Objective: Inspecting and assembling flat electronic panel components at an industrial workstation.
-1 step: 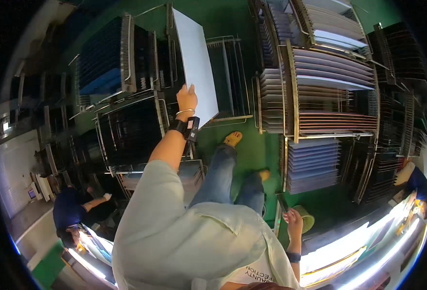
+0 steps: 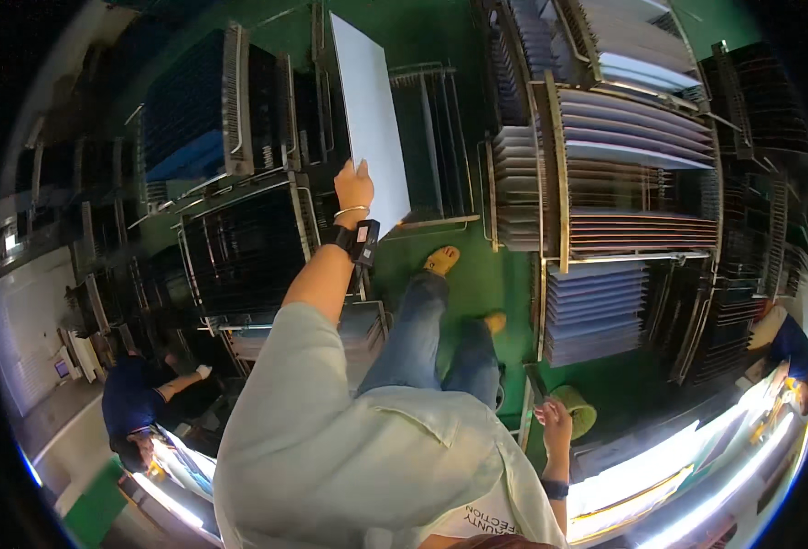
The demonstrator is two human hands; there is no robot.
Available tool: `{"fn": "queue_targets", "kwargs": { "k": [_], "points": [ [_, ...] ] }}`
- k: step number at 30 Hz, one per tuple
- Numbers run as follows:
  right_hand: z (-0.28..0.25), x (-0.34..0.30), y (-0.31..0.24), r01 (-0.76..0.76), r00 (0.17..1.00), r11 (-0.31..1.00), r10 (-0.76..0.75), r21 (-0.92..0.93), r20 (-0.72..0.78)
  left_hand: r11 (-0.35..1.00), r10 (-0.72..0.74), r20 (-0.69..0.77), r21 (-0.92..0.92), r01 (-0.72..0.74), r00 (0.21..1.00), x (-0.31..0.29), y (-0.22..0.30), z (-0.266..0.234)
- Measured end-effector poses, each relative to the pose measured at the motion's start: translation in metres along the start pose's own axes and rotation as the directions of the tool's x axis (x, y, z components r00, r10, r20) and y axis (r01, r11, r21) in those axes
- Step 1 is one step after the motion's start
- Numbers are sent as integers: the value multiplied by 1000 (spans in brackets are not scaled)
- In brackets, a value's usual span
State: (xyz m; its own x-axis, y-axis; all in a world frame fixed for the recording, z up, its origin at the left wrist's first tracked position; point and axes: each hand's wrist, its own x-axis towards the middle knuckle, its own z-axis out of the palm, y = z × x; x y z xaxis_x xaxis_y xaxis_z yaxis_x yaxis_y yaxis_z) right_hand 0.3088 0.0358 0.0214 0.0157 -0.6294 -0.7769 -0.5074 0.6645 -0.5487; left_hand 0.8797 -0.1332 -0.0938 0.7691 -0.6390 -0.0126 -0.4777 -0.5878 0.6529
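My left hand [image 2: 354,186] grips a large white flat panel [image 2: 367,101] by its near left edge, thumb on the face and the other fingers behind it. The panel stands tilted, stretching away from me. A bangle and a dark band with a small black box [image 2: 364,241] sit on that wrist. Down at my right side, my right hand [image 2: 556,418] pinches a thin, dark, flat strip [image 2: 535,381] whose kind I cannot make out. A round green bin [image 2: 576,411] appears just beyond these fingers.
Slotted racks [image 2: 637,165] full of flat sheets stand on the right, and more dark racks [image 2: 235,101] on the left. A wire rack [image 2: 468,220] lies beyond the panel. Co-workers [image 2: 129,403] are at lit benches [image 2: 642,485] on both sides. The floor [image 2: 459,293] is green.
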Motion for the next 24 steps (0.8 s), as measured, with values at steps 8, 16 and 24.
{"fn": "queue_targets", "kwargs": {
  "k": [8,16,24],
  "points": [
    [21,6,10,-206,978,978,206,24,7,992,-17,-6,122,17,1000,4,-75,64],
    [32,25,-5,-302,952,953,301,5,51,990,-73,-11,119,74,997,-2,-122,82],
    [34,37,-17,-322,946,946,323,-24,28,985,-40,-8,167,41,999,12,-120,92]
  ]
}}
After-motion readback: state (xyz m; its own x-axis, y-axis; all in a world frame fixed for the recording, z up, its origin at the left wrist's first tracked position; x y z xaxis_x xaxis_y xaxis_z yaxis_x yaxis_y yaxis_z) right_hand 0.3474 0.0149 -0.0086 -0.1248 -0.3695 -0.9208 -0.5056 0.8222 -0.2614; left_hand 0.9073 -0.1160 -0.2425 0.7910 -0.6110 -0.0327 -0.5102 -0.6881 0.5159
